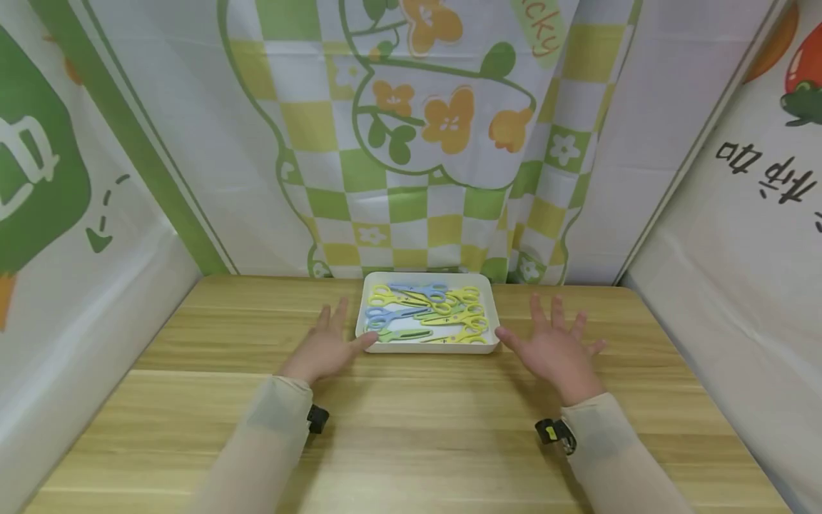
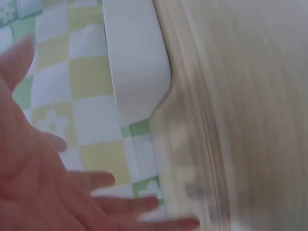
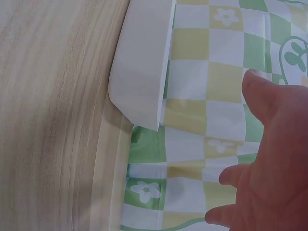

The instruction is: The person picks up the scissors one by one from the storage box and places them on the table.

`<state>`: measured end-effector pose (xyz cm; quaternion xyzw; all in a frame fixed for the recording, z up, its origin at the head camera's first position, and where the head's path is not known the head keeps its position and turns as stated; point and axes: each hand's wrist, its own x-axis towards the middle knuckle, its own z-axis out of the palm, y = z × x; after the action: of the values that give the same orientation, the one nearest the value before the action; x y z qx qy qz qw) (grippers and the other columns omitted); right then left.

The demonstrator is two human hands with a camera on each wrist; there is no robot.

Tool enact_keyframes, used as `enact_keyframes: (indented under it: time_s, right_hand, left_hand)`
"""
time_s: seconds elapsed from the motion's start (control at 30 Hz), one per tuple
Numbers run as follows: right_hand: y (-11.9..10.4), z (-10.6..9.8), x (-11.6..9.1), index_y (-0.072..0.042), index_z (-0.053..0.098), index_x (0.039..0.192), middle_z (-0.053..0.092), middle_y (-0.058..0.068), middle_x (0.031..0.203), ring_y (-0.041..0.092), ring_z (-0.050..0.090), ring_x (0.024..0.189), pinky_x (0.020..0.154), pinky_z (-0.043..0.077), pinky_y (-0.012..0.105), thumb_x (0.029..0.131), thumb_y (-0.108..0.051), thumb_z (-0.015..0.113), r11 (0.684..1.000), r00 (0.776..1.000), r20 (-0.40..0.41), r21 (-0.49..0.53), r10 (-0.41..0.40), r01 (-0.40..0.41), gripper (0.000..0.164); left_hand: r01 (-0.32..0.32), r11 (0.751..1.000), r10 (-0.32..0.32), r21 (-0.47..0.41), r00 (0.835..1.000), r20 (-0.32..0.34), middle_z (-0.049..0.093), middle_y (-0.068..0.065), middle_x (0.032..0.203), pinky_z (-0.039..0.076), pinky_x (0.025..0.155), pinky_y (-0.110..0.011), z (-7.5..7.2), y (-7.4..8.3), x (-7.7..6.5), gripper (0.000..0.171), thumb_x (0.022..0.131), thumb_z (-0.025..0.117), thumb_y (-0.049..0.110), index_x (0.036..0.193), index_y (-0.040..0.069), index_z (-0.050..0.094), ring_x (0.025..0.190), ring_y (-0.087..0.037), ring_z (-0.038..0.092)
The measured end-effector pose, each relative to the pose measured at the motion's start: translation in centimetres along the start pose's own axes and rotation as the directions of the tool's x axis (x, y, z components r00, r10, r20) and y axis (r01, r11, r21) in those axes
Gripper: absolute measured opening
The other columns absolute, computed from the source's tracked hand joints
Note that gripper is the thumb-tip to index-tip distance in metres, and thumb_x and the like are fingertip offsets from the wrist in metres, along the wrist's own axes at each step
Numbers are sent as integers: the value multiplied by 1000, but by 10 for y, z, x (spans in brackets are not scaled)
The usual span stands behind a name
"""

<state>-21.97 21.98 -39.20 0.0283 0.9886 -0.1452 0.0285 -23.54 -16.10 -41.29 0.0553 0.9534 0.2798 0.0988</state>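
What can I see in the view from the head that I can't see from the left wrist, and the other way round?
Only the head view shows the scissors lying in the tray, and the right hand. Only the left wrist view shows the palm of the left hand; from the head you see its back. Both show that hand, the white tray, the wooden table and the checked cloth.

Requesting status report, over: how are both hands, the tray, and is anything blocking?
Left hand and right hand spread, gripping nothing. White tray on table between them, scissors inside. No obstacle visible.
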Motion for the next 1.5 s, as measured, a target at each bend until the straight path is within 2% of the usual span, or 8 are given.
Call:
enact_keyframes:
  time_s: [0.1,0.2,0.3,0.53,0.73,1.0,1.23,1.5]
  right_hand:
    - [1,0,0,-16,-3,161,-10,27,160,63,-20,133,81,-13,87,79,-93,20,1000,1000,10,19,-13,13,115]
    - [1,0,0,-15,-2,161,-10,27,160,63,-20,133,81,-15,86,79,-92,21,999,1000,19,37,-23,22,115]
    - [1,-1,1,-14,-1,161,-10,27,160,63,-19,133,81,-14,86,79,-92,21,999,999,27,46,-30,28,116]
    - [0,-2,2,-13,-1,161,-9,28,160,64,-17,133,82,-12,86,79,-92,21,998,999,41,48,-30,28,116]
    - [1,-2,2,-15,-4,161,-11,26,161,63,-18,133,83,-15,85,79,-92,22,998,998,57,66,-28,24,115]
    - [2,-1,3,-14,-5,160,-13,25,160,63,-17,133,83,-13,86,80,-92,20,998,997,70,65,-30,25,114]
    - [2,-1,3,-14,-5,160,-12,26,161,64,-17,133,83,-11,87,81,-91,21,997,996,82,74,-28,22,114]
    - [2,-1,4,-13,-4,161,-11,26,161,64,-15,133,83,-9,88,80,-92,22,997,996,81,78,-27,21,115]
  left_hand:
    - [-86,995,87,-44,996,17,-6,-29,161,24,107,-67,-3,-6,9,115,88,62,66,159,16,-14,141,-54,15]
    - [-134,987,137,-90,990,32,-3,-25,162,17,111,-63,-8,-10,17,119,86,74,54,160,14,-11,146,-45,6]
    - [-145,983,152,-111,986,61,-2,-23,163,11,112,-63,-12,-13,25,120,84,79,47,160,13,-7,148,-41,-2]
    - [-103,993,109,-59,986,127,1,-24,163,14,108,-69,-15,-17,37,113,85,77,49,162,16,0,147,-44,-1]
    - [-89,995,94,-44,986,139,6,-29,161,12,107,-71,-12,-20,46,110,84,76,53,162,14,8,144,-53,3]
    - [-117,990,128,-77,978,165,6,-20,164,10,115,-58,-7,-18,50,115,85,77,47,160,6,0,147,-42,6]
    - [-116,992,123,-42,971,204,7,-20,163,14,114,-58,-8,-16,52,114,87,75,49,159,4,-1,146,-44,12]
    - [-68,997,76,-44,969,234,13,-21,162,18,113,-59,-10,-12,53,113,86,75,50,160,8,1,144,-45,18]
